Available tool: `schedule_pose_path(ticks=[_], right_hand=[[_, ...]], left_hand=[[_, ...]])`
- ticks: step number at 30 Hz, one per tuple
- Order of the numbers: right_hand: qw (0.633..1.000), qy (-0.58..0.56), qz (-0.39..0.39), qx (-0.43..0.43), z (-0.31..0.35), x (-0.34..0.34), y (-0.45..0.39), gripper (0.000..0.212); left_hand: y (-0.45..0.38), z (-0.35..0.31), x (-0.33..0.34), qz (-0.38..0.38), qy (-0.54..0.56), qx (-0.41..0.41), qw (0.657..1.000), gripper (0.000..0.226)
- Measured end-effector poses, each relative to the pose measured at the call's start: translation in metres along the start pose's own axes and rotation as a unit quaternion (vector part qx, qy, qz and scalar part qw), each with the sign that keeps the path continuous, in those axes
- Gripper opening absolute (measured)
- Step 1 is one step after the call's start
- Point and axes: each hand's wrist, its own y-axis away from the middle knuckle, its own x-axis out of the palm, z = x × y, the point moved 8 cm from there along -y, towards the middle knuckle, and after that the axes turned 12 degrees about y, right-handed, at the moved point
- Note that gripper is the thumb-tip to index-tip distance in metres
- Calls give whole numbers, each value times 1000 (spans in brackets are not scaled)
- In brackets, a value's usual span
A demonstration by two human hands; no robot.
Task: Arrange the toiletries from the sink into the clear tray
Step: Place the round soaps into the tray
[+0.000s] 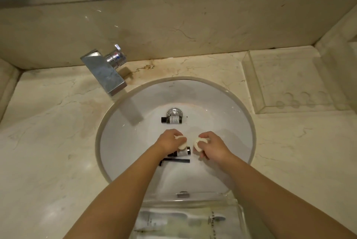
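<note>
Both my hands reach down into the white sink (222, 107). My left hand (168, 140) grips a small white wrapped round item (182, 143). My right hand (211, 145) grips a second white wrapped round item (198, 142). A small dark bottle (171, 119) lies on its side just below the drain. Another small dark bottle (182, 153) lies under my left hand, partly hidden. A black razor (173, 161) lies flat below it. The clear tray (286, 82) stands on the counter at the right, with nothing inside.
A chrome faucet (105, 72) overhangs the sink's left rim. The chrome drain (174, 112) sits in the sink's middle. A clear container (193, 219) with wrapped white toiletries rests at the sink's near edge. Marble counter surrounds the basin, with a mirror ledge behind.
</note>
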Motion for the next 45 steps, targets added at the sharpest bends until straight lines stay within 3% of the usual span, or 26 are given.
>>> schedule_pose_path(ticks=[4,7,12,21,26,31,37,45], right_hand=[[995,-95,38,11,6,3,11,22],[987,-154,53,17,12,5,22,18],[979,-192,72,12,22,8,46,8],[988,-137,62,-35,31,6,95,19],[984,-139,76,-78,35,10,117,32],[986,-114,79,-91,36,13,135,28],[991,-57,46,-111,31,17,154,20],[989,10,74,-126,14,33,173,25]], left_hand=[[25,-4,-9,22,191,-56,980,2],[45,-13,-15,47,310,-57,948,8],[76,-25,-18,80,391,-51,916,2],[129,-35,-24,85,307,3,948,36],[152,-36,-28,97,245,20,964,31],[171,-38,-32,102,228,27,968,30],[201,-33,-25,164,180,24,970,28],[216,-12,-27,118,68,34,990,32]])
